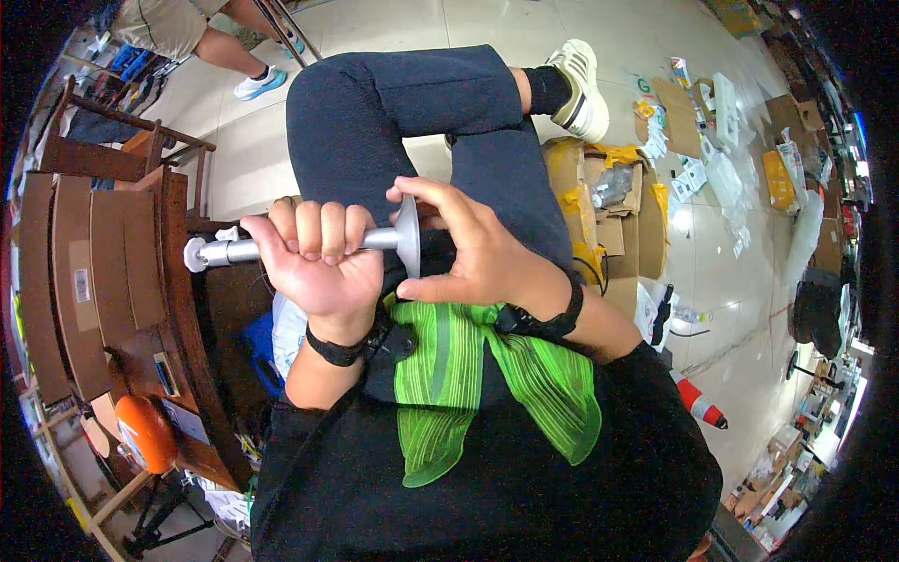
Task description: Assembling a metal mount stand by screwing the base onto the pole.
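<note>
Left hand (323, 258): closed in a fist around the shaft of a silver metal tube (379, 239), thumb toward its knobbed end. Right hand (482, 244): fingers and thumb parted in an arch about the round disc (409, 236) at the tube's other end; whether it grips the rim cannot be told. The tube lies roughly level across the front of the body, before the crossed legs (412, 94).

Clearance: the knobbed end points at the near edge of the wooden surface (173, 375), which carries brown cardboard boxes (80, 267); the depth of that gap is unclear.

Surroundings: a green striped scarf (440, 365) hangs just below the wrists. An open carton (646, 234) stands right of the legs, with packaging scraps (726, 183) on the floor (730, 309) beyond.
</note>
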A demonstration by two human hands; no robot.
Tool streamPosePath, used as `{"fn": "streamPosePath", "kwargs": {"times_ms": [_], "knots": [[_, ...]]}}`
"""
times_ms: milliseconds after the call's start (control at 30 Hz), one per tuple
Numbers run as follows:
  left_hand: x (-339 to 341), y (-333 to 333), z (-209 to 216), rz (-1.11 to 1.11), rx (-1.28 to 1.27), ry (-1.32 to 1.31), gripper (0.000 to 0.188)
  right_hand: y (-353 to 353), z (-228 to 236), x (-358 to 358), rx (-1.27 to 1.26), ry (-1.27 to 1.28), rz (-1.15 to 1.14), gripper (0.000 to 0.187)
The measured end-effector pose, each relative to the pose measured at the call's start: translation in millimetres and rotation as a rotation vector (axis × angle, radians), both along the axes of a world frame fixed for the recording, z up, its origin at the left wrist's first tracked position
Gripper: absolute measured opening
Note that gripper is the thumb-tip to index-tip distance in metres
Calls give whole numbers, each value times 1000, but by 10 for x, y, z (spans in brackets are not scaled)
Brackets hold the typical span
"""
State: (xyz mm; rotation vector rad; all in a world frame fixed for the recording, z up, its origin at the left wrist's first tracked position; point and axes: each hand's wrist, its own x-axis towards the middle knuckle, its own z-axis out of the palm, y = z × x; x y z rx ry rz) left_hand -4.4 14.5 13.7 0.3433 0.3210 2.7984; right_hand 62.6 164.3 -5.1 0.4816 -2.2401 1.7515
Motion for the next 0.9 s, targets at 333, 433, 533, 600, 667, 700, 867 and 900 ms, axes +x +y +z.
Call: {"fn": "streamPosePath", "kwargs": {"times_ms": [333, 433, 533, 600, 667, 700, 867, 900], "knots": [[40, 41, -29, -11, -22, 82, 44, 64, -242, -72, -324, -378, 205, 65], [4, 12, -31, 26, -24, 60, 45, -23, -36, -40, -138, 135, -20, 75], [11, -1, -30, -8, 3, 49, 45, 17, -40, -21, -33, -25, 41, 88], [26, 13, -42, 5, -19, 53, 45, 29, -29, -35, -124, -58, 63, 77], [26, 16, -68, 22, -44, 56, 45, 31, -18, -30, -214, -417, 120, 76], [14, 5, -87, 10, -31, 53, 45, 20, -50, -31, -170, -345, 102, 72], [45, 33, -80, -31, -19, 90, 45, 62, -41, -59, -464, -664, 310, 52], [49, 37, -94, -24, -47, 153, 45, 73, -25, -70, -693, -924, 436, 50]]}}
